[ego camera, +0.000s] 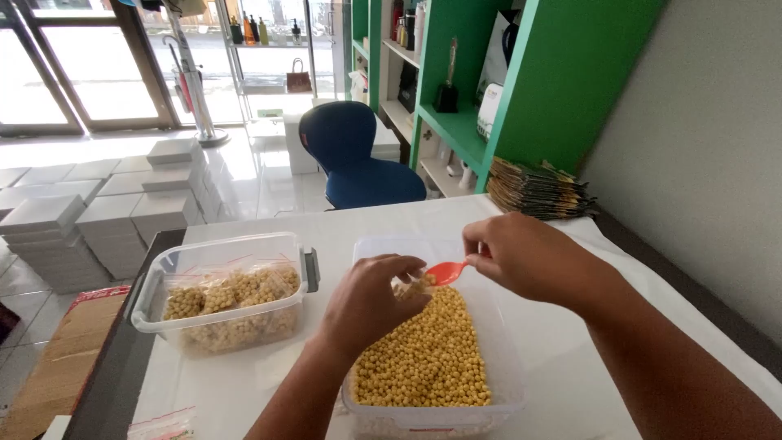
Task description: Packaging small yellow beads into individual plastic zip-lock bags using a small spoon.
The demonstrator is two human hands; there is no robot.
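Observation:
A clear plastic tub (507, 368) in front of me holds a heap of yellow chickpeas (428, 354). My right hand (525, 257) pinches a small orange spoon (445, 272) over the far end of the heap. My left hand (368, 301) hovers over the tub's left side, fingers curled around what looks like a small clear bag at the spoon's tip; the bag is mostly hidden. To the left, a second clear tub (218, 254) with a grey latch contains several filled zip bags of chickpeas (232, 295).
The white table (562, 383) carries a stack of brown-gold pouches (538, 189) at the far right and an empty zip bag (161, 424) near the front left. Behind stand a blue chair (356, 159), green shelves (456, 122) and stacks of white boxes (106, 204).

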